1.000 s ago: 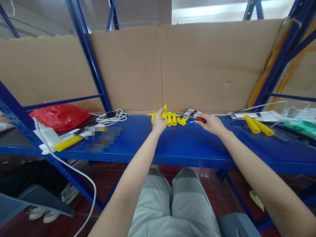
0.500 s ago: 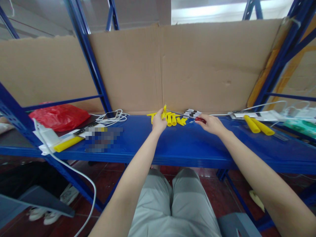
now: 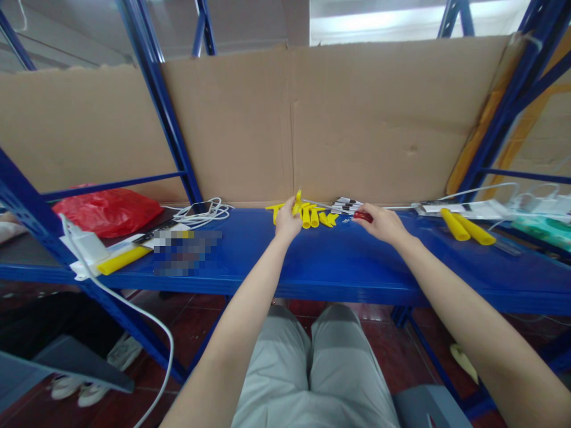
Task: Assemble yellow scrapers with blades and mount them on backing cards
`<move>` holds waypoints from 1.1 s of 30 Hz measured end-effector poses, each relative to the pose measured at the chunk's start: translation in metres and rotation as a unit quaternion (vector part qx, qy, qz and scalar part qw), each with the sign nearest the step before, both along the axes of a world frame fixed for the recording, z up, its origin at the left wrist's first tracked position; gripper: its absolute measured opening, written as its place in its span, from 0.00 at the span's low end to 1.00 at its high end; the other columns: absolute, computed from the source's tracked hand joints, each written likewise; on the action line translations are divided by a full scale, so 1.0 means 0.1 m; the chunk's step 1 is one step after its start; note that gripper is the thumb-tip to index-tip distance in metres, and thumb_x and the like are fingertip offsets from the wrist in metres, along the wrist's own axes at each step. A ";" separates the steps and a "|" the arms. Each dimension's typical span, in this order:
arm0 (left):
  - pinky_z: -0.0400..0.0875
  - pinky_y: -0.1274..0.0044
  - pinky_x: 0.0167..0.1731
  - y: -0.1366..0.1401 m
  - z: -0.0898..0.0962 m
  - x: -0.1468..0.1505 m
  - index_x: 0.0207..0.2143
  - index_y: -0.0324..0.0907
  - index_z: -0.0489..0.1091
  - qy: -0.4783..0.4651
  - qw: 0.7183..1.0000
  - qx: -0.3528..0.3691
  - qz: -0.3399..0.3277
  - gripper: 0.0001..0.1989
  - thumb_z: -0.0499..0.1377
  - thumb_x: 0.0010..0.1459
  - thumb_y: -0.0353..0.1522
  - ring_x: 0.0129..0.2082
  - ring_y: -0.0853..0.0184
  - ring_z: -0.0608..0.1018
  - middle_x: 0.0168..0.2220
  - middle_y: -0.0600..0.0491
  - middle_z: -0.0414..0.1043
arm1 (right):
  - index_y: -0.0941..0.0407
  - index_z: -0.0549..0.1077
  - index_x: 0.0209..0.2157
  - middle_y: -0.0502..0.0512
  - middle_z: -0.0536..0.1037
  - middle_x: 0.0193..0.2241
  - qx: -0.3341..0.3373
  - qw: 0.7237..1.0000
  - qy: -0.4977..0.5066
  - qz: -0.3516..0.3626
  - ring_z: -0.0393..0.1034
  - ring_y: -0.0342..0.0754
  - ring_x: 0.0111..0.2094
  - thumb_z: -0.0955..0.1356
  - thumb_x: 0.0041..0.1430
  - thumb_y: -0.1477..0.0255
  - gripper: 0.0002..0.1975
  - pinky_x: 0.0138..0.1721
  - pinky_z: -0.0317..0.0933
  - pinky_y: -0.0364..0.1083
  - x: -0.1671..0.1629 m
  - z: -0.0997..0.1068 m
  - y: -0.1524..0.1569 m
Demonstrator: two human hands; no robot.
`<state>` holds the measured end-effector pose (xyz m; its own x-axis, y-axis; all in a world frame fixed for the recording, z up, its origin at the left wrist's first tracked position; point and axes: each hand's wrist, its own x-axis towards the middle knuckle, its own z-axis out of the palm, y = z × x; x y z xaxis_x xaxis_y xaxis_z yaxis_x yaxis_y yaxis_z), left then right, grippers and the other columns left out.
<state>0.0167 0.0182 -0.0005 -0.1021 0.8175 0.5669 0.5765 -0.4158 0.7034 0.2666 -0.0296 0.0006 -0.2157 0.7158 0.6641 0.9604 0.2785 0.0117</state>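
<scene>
My left hand (image 3: 288, 223) is closed on a small yellow plastic piece (image 3: 298, 202), held upright near the cardboard. In my right hand (image 3: 378, 221) is a screwdriver (image 3: 363, 217) with a red handle. Its thin shaft points left toward the yellow piece; whether the tip touches it I cannot make out. Between the hands lie several yellow tubes (image 3: 314, 220) and small yellow parts (image 3: 328, 220) on the blue shelf (image 3: 330, 261). Black-and-white strips (image 3: 346, 205) lie behind the screwdriver, with tiny pale bits in front of them.
A cardboard sheet (image 3: 357, 119) stands along the back. To the left are a red plastic bag (image 3: 107, 211), a coiled white cable (image 3: 209, 213) and a yellow tube (image 3: 125, 260). Two yellow tubes (image 3: 468, 227) lie to the right. Blue uprights (image 3: 167, 119) frame the shelf.
The screwdriver's handle has turned slightly in my right hand and its shaft sits a little differently. My left hand and the yellow piece are almost unmoved.
</scene>
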 end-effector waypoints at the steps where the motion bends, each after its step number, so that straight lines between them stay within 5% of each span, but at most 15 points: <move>1: 0.64 0.75 0.54 0.00 0.00 0.00 0.54 0.43 0.67 -0.001 1.000 0.002 -0.001 0.28 0.56 0.50 0.18 0.53 0.65 0.73 0.51 0.50 0.73 | 0.53 0.70 0.37 0.57 0.80 0.35 -0.002 1.000 -0.001 0.001 0.74 0.54 0.37 0.64 0.59 0.62 0.10 0.31 0.59 0.46 -0.01 0.00 0.00; 11: 0.64 0.76 0.54 0.00 -0.01 0.00 0.53 0.42 0.68 -0.007 1.000 -0.004 -0.008 0.28 0.56 0.50 0.18 0.52 0.66 0.74 0.52 0.49 0.73 | 0.51 0.68 0.38 0.55 0.79 0.33 -0.003 0.999 0.025 -0.025 0.73 0.54 0.32 0.65 0.56 0.60 0.12 0.27 0.56 0.45 0.00 0.00 0.02; 33: 0.64 0.74 0.54 -0.04 0.01 0.00 0.53 0.43 0.68 -0.005 1.000 0.002 -0.009 0.28 0.56 0.50 0.18 0.53 0.64 0.73 0.51 0.49 0.73 | 0.52 0.71 0.35 0.57 0.79 0.35 -0.003 1.000 -0.007 0.010 0.73 0.54 0.36 0.63 0.59 0.63 0.09 0.30 0.58 0.46 -0.01 0.01 -0.01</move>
<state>0.0170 0.0141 0.0008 -0.0931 0.8174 0.5686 0.5609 -0.4288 0.7082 0.2653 -0.0305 0.0016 -0.2391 0.7148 0.6572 0.9546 0.2970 0.0243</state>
